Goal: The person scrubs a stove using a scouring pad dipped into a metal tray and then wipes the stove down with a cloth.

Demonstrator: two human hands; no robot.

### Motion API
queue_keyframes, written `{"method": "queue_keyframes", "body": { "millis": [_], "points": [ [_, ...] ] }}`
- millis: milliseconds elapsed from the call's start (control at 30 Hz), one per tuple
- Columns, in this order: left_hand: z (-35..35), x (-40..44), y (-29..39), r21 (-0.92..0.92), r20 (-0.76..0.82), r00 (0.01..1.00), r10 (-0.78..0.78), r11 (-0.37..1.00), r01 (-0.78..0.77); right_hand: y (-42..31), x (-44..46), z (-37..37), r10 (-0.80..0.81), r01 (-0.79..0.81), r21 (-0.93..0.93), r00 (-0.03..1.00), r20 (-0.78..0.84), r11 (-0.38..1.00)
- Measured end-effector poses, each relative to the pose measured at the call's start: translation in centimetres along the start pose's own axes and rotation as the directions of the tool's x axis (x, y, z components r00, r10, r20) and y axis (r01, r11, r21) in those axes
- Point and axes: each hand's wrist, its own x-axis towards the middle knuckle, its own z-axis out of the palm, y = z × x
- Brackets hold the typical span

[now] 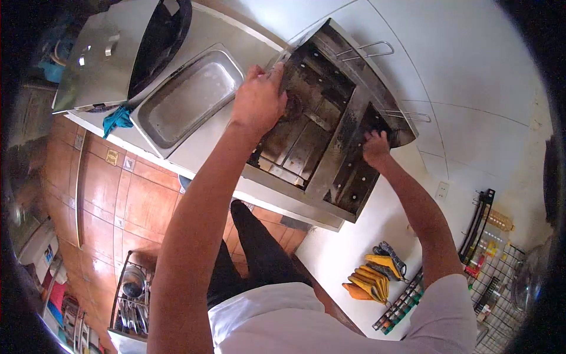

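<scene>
A large metal frame, stained dark inside and open through one section, rests tilted on the counter against the white wall. My left hand has its fingers wrapped over the frame's near left edge. Inside the narrow compartment at the frame's right, my right hand touches the dark perforated plate; its fingers are bent and spread, with nothing visible in them. Two wire handles stick out from the frame's far side. Beside my left hand lies an empty rectangular steel tray.
A shiny metal appliance and a teal cloth are on the counter at left. Bananas lie on the white surface at lower right, near a wire rack. A dish rack stands at lower left over the tiled floor.
</scene>
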Motion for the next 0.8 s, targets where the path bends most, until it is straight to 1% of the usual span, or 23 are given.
{"method": "queue_keyframes", "body": {
  "millis": [33,100,133,167,267,300,400,433,467,533,633,700,767,800],
  "points": [
    [0.0,-0.1,-0.2,0.002,-0.010,1.000,-0.003,1.000,0.004,0.2,0.6,0.1,0.016,-0.016,-0.010,1.000,-0.006,1.000],
    [0.4,-0.1,-0.2,-0.005,-0.024,1.000,-0.004,1.000,0.004,-0.9,-0.5,1.8,-0.056,0.052,-0.061,0.997,-0.058,0.997],
    [0.6,0.0,-0.3,0.014,-0.026,1.000,0.002,1.000,-0.002,-1.9,-1.7,0.3,-0.087,0.080,-0.091,0.993,-0.084,0.993],
    [0.7,0.0,-0.4,0.035,-0.032,0.999,0.007,0.999,-0.006,-2.8,-2.3,-1.5,-0.125,0.146,-0.085,0.968,0.217,0.986],
    [0.9,0.2,-0.6,0.092,-0.058,0.998,0.037,0.995,-0.031,-2.3,-2.2,-0.2,-0.119,0.130,-0.083,0.986,0.120,0.988],
    [1.0,0.1,-0.6,0.109,-0.065,0.997,0.049,0.993,-0.042,-1.7,-2.4,-1.7,-0.138,0.145,-0.111,0.988,0.072,0.983],
    [0.5,0.1,-0.2,0.102,-0.032,0.999,0.029,0.994,-0.026,0.8,0.8,-1.9,0.041,-0.034,-0.176,0.998,0.041,0.984],
    [0.4,0.1,-0.3,0.101,-0.039,0.999,0.021,0.995,-0.017,1.3,1.7,-0.9,0.092,-0.094,-0.165,0.996,-0.023,0.982],
    [0.3,0.0,-0.2,0.100,-0.042,0.999,0.013,0.995,-0.009,1.3,2.1,0.4,0.080,-0.074,-0.150,0.996,0.030,0.986],
    [0.6,-0.2,-0.1,0.084,-0.029,1.000,0.005,0.996,-0.003,0.2,1.3,-0.5,0.070,-0.054,-0.116,0.987,0.144,0.992],
    [0.3,0.0,0.0,0.073,-0.014,1.000,-0.022,0.997,0.023,-2.9,-1.5,0.3,-0.027,0.033,-0.162,0.999,0.041,0.986],
    [0.2,-0.1,0.3,0.081,-0.010,0.999,-0.041,0.996,0.042,-4.5,-2.8,3.0,-0.070,0.060,-0.135,0.995,-0.070,0.989],
    [0.4,-0.2,0.2,0.088,-0.031,0.999,-0.034,0.996,0.036,-5.6,-4.2,2.6,-0.134,0.129,-0.084,0.989,-0.055,0.988],
    [0.5,-0.3,0.1,0.092,-0.042,0.999,-0.030,0.995,0.034,-6.2,-5.1,0.5,-0.180,0.181,-0.043,0.984,0.014,0.983]
  ]
}}
